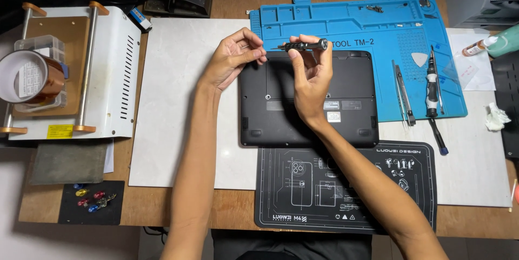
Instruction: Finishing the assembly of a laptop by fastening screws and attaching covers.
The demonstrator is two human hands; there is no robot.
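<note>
**Over the laptop's back cover: 2 hands and a screwdriver**

Just above the middle of the frame, the right hand [312, 79] pinches a slim black screwdriver [300, 46] with a knurled grip, holding it level in the fingertips, tip pointing toward the frame's left. The left hand [233, 57] sits beside that tip, thumb and fingers drawn together close to it; whether they hold anything small cannot be told.

Beneath both hands lies a matte black laptop [308, 100], closed and turned underside up, a rounded rectangle with vent slots and pale stickers. Its upper edge rests on a blue silicone work mat [378, 27] moulded with shallow trays; its lower edge meets a black printed mat [346, 184] with white line drawings.

On the blue mat's right part lie metal tweezers [403, 92], a second ribbed screwdriver [431, 88] and a white triangular pick [419, 58]. A pale stone-look slab [178, 103] covers the wooden desk [227, 206]. At left stands a white vented metal machine [116, 71], with a roll of amber tape [27, 76] resting on it. Lower left, coloured bits [92, 198] lie on a small black pad.
</note>
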